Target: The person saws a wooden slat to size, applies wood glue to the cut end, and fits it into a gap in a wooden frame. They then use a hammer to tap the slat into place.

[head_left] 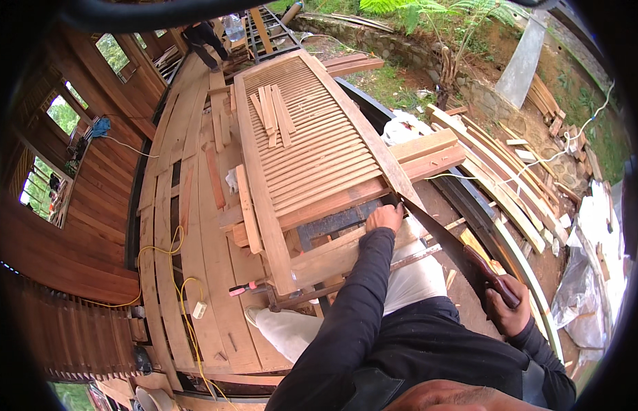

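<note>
A hand saw with a brown handle is in my right hand, its fingers wrapped round the grip. The dark saw blade slants up and left to the near end of a louvered wooden panel's right side rail. There my left hand is closed on the rail end, close beside the blade's tip; its fingertips are partly hidden. The slatted panel lies flat on timber supports. Several loose wooden strips rest on its slats.
A bar clamp with a pink and black handle sits at the panel's near left corner. A yellow cord crosses the plank floor by a white socket block. Stacked timber lies at right. Another person stands far back.
</note>
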Demonstrator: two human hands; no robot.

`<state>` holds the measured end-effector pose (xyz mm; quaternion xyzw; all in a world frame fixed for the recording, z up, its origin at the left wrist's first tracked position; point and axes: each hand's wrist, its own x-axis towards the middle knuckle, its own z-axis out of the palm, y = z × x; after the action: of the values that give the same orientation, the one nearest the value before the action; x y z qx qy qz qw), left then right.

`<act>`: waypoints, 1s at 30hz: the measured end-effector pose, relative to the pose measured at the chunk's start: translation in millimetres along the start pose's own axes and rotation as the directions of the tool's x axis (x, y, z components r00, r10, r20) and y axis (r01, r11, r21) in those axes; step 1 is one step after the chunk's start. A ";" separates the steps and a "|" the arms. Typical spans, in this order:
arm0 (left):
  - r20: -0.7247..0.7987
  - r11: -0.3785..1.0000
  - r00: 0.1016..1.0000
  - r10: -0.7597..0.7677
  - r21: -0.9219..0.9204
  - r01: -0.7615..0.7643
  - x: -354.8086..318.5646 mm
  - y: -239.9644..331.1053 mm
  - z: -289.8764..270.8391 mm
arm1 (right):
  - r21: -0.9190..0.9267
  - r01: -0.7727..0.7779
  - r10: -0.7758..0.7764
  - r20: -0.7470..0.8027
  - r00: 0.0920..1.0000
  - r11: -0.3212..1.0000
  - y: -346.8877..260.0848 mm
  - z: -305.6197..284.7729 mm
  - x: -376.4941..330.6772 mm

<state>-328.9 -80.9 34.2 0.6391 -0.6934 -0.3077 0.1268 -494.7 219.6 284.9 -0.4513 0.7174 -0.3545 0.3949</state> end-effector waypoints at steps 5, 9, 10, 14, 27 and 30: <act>0.041 1.000 0.999 -0.025 -0.013 0.025 0.3 7.7 -5.4 | -0.046 0.080 -0.080 0.003 0.997 0.996 7.9 15.2 17.4; -0.114 0.999 0.992 0.053 0.020 -0.051 15.4 -11.9 23.9 | -0.024 0.099 -0.098 0.040 0.994 0.995 9.1 -6.2 3.1; -0.089 0.999 0.995 0.046 0.019 -0.045 12.1 -4.9 27.3 | -0.046 0.059 -0.059 0.009 0.998 0.997 20.1 -7.8 3.1; -0.079 0.998 0.995 0.054 0.014 -0.053 7.9 -4.2 17.1 | -0.079 0.033 -0.033 -0.003 0.999 0.996 12.6 12.7 14.2; -0.028 0.998 1.000 -0.013 0.068 0.015 4.0 0.9 4.4 | -0.006 -0.063 0.063 0.050 0.997 0.998 -6.7 -9.3 10.8; -0.013 0.999 1.000 -0.003 0.051 0.004 3.5 8.8 7.6 | 0.014 -0.031 0.031 -0.013 0.999 0.999 21.9 7.9 24.7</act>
<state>-340.8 -82.3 32.8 0.6452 -0.6991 -0.2860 0.1144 -502.7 203.0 256.4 -0.4351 0.7244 -0.3562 0.3988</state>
